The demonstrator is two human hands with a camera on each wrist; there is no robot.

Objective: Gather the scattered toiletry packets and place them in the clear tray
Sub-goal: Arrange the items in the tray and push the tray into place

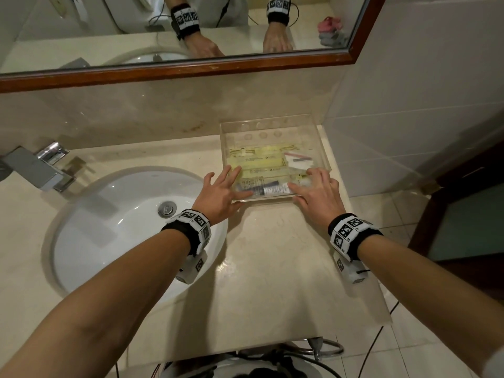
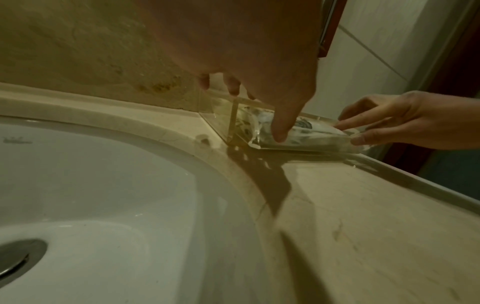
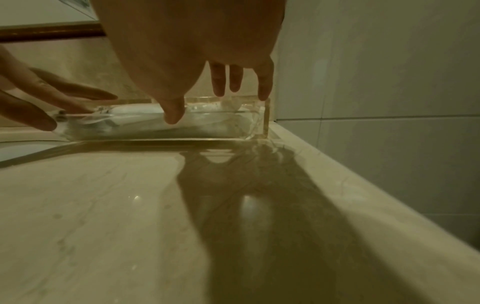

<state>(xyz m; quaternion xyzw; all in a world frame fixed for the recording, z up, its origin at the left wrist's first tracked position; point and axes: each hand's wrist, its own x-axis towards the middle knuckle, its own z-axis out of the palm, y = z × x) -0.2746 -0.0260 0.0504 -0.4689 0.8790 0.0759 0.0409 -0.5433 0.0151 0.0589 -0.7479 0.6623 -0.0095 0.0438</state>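
The clear tray (image 1: 268, 123) stands on the counter against the back wall, right of the sink. Inside lie several yellow packets (image 1: 261, 162) and, along the front wall, a clear-wrapped packet with a dark tube (image 1: 259, 189). My left hand (image 1: 222, 186) is at the tray's front left corner, fingers spread over the rim, thumb (image 2: 280, 135) against the front wall. My right hand (image 1: 319, 190) mirrors it at the front right corner, thumb (image 3: 173, 116) on the front wall, fingers reaching over the rim. Neither hand holds a packet. In the right wrist view the tray (image 3: 266, 115) shows a white packet (image 3: 135, 111) inside.
A white sink (image 1: 117, 222) with a chrome faucet (image 1: 46, 170) lies left of the tray. A wood-framed mirror (image 1: 191, 70) hangs above. Tiled wall (image 1: 395, 118) closes the right side. The beige counter (image 1: 272, 255) stretches from the tray to its front edge.
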